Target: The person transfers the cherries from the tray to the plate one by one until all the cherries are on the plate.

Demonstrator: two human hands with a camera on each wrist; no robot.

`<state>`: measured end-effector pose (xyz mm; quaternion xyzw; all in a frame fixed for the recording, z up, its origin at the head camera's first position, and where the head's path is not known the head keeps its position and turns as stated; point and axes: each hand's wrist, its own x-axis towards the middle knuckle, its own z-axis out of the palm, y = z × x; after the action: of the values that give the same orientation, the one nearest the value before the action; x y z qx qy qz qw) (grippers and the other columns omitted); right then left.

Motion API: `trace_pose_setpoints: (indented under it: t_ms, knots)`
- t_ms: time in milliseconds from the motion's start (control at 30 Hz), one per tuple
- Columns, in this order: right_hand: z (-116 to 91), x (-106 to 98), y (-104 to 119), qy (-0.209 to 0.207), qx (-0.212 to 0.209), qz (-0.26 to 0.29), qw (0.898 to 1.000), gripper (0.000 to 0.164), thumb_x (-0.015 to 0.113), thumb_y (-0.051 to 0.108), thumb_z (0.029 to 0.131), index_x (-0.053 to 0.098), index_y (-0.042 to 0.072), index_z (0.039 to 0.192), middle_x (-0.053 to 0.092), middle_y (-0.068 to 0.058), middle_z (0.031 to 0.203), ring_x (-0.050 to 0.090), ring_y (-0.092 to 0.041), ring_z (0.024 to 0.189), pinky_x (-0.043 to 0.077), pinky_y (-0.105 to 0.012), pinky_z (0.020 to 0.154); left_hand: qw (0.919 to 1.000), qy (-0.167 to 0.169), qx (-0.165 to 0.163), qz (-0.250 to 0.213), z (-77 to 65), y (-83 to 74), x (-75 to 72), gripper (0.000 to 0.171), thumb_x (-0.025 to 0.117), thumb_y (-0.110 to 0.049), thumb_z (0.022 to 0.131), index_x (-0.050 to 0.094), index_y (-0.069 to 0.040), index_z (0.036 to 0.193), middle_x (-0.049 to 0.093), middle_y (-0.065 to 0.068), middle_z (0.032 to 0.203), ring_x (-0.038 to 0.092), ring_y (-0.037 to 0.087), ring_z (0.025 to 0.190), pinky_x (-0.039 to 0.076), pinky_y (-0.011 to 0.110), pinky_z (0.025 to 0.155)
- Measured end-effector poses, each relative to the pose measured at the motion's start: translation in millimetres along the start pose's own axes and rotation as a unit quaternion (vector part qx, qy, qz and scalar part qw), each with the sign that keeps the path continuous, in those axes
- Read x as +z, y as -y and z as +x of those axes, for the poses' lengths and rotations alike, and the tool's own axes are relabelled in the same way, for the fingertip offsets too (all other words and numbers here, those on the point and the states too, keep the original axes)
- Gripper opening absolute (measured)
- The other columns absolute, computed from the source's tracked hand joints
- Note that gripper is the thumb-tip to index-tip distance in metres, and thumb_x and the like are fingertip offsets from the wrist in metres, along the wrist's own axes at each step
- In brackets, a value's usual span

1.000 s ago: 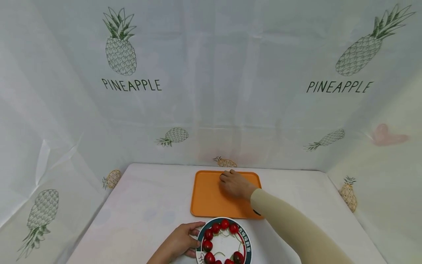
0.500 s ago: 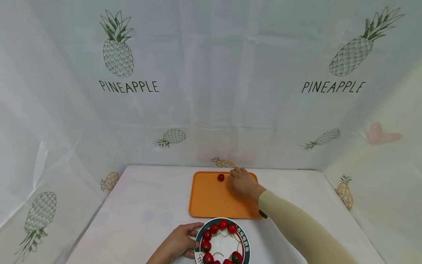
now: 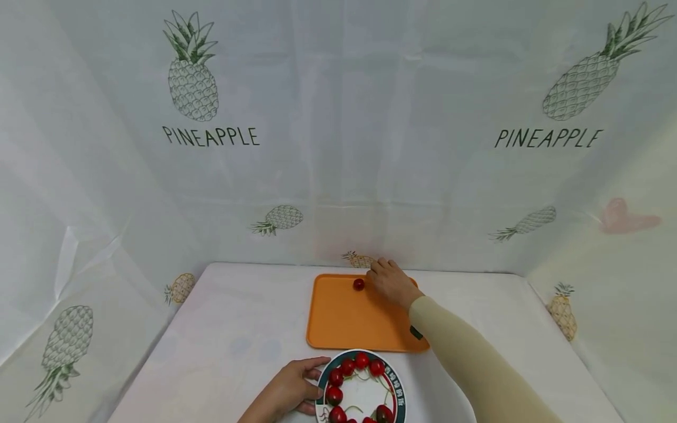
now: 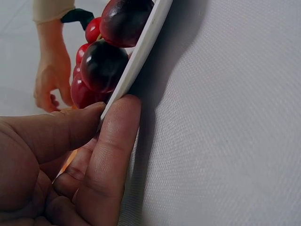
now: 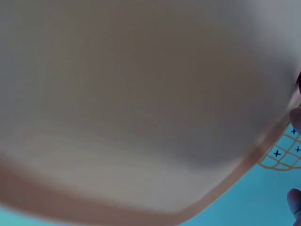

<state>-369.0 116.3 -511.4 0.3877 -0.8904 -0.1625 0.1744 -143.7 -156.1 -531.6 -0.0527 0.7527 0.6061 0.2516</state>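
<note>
My left hand point(image 3: 290, 385) grips the left rim of a round plate point(image 3: 398, 382) at the table's near edge. In the left wrist view, thumb and finger pinch the white rim point(image 4: 141, 52). Several red cherries point(image 3: 334, 395), some with green stems, form a ring on the plate. My right hand point(image 3: 392, 283) is over the back right part of an orange tray point(image 3: 338, 320). One dark red cherry point(image 3: 359, 284) lies on the tray, just left of those fingers. In the right wrist view, two fingertips point(image 5: 295, 200) show apart at the right edge; the rest is cut off.
A white table point(image 3: 238, 335) carries the tray, with the plate directly in front of it. Behind the table hangs a white sheet point(image 3: 370, 147) printed with pineapples, which also covers both sides. My right sleeve point(image 3: 471, 364) crosses the table's right half.
My right hand has moved right and then slightly back, uncovering the cherry on the tray. My left hand and the plate stay about where they were.
</note>
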Motion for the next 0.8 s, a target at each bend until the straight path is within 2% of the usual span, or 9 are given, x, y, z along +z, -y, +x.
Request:
trace_pose_setpoints:
  t_ms: [267,533,800]
  knots:
    - [6.7,6.1,2.8,0.023,-0.002,0.005,1.0,0.022,0.072,0.005,0.098,0.073,0.01,0.119,0.061,-0.008,0.118,0.052,-0.028,0.111,0.053,-0.038,0.094,1.0,0.002,0.0,-0.002,0.1,-0.6,0.1,0.065,0.074,0.011,0.084,0.063,-0.007,0.146,0.067,0.009,0.103,0.072,0.019,0.074,0.067,0.035,0.06]
    - [6.1,12.5,0.6,0.01,-0.008,0.001,1.0,0.021,0.074,0.002,0.096,0.075,0.008,0.117,0.063,-0.009,0.124,0.053,-0.029,0.113,0.056,-0.039,0.096,1.0,-0.004,-0.006,-0.006,0.4,-1.0,-0.1,0.065,0.074,0.011,0.083,0.063,-0.007,0.145,0.067,0.009,0.103,0.071,0.02,0.075,0.067,0.034,0.06]
    - [3.9,7.8,2.5,0.038,-0.004,0.001,0.999,0.031,0.075,0.001,0.094,0.075,0.008,0.124,0.063,-0.009,0.141,0.054,-0.03,0.127,0.054,-0.044,0.109,0.9999,-0.007,0.0,-0.009,1.1,2.5,0.3,0.065,0.074,0.012,0.082,0.064,-0.006,0.144,0.066,0.009,0.101,0.07,0.02,0.075,0.066,0.035,0.059]
